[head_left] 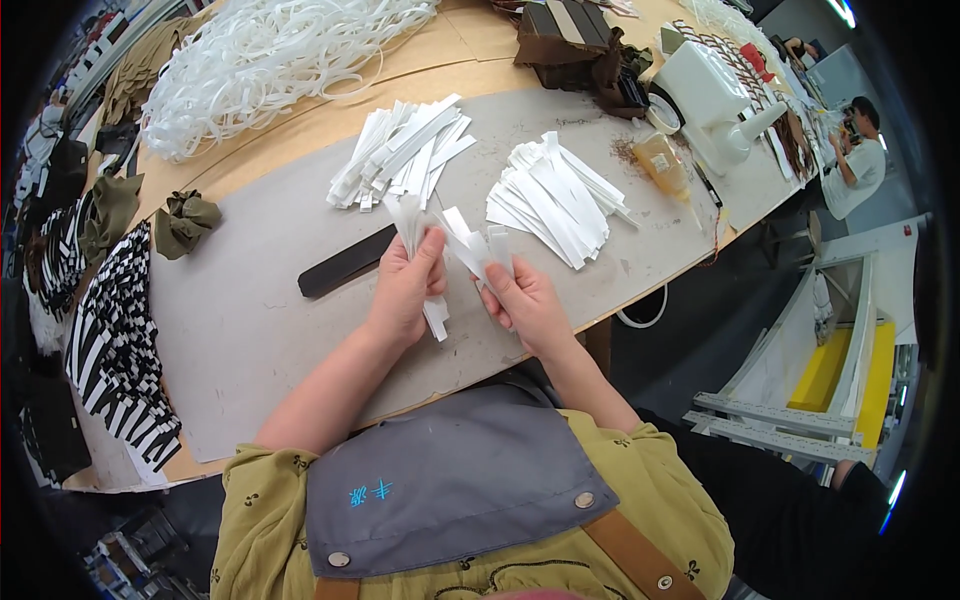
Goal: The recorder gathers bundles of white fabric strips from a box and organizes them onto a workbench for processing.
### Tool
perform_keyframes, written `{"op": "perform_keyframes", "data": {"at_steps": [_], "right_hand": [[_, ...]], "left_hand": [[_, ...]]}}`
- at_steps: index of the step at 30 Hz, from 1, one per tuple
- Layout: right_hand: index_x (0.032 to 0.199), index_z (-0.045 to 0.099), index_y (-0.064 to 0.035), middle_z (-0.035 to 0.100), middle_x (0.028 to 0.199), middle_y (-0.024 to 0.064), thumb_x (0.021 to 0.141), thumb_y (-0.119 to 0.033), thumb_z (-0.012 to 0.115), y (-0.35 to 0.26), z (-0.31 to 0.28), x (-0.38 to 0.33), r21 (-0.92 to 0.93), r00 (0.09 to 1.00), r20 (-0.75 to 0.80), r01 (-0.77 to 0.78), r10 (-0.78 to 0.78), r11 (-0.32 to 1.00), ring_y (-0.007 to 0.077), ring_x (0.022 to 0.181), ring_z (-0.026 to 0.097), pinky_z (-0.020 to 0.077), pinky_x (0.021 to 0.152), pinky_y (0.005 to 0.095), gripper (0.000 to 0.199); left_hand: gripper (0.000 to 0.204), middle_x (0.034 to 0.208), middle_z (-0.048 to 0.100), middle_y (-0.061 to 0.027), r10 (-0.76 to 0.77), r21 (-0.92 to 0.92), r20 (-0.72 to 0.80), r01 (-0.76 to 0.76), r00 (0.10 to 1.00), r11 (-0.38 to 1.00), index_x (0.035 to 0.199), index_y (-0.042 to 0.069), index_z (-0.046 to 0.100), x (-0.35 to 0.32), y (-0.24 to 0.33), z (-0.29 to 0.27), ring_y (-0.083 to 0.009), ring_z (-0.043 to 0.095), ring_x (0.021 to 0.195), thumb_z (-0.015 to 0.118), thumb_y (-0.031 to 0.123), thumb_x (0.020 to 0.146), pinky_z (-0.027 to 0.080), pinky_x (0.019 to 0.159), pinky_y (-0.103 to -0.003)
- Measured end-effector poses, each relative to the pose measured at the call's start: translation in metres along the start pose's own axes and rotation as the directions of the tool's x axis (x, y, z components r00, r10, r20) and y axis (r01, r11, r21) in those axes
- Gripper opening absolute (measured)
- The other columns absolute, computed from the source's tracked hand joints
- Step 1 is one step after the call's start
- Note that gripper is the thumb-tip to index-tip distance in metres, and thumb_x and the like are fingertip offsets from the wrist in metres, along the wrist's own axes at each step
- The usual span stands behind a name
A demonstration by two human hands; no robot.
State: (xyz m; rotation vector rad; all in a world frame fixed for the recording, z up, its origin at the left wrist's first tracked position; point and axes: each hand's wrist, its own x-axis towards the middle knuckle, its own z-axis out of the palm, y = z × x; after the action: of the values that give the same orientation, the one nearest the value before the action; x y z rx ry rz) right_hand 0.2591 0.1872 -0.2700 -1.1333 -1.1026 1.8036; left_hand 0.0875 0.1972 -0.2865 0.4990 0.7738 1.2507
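My left hand (405,285) grips a small bundle of white strips (412,222) that stick up past its fingers and hang out below the palm. My right hand (522,298) pinches another white strip (468,243) just beside it, the two hands almost touching above the grey work mat (250,330). Behind the hands lie two loose heaps of the same white strips, one at the middle (402,152) and one to the right (555,198). A dark flat strip (345,262) lies on the mat just left of my left hand.
A big tangle of white cord (265,65) fills the far left. Black-and-white striped pieces (115,350) stack along the left edge, olive fabric scraps (185,222) nearby. A white machine (710,100) and an amber glue bottle (665,165) stand at right. Another person (855,150) sits farther right.
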Motion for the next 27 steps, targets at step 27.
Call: {"op": "perform_keyframes", "data": {"at_steps": [27], "right_hand": [[0.11, 0.056, -0.0106, 0.06, 0.072, 0.0098, 0.077, -0.013, 0.065, -0.041, 0.006, 0.048, -0.827, 0.882, 0.438, 0.471, -0.173, 0.305, 0.0251, 0.07, 0.062, 0.0469, 0.06, 0.0352, 0.035]], "left_hand": [[0.026, 0.058, 0.03, 0.0072, 0.072, -0.445, 0.051, -0.042, 0.996, 0.895, 0.082, 0.014, 0.046, 0.003, 0.033, -0.012, -0.0007, 0.027, 0.045, 0.06, 0.033, 0.091, 0.026, 0.036, -0.014]]}}
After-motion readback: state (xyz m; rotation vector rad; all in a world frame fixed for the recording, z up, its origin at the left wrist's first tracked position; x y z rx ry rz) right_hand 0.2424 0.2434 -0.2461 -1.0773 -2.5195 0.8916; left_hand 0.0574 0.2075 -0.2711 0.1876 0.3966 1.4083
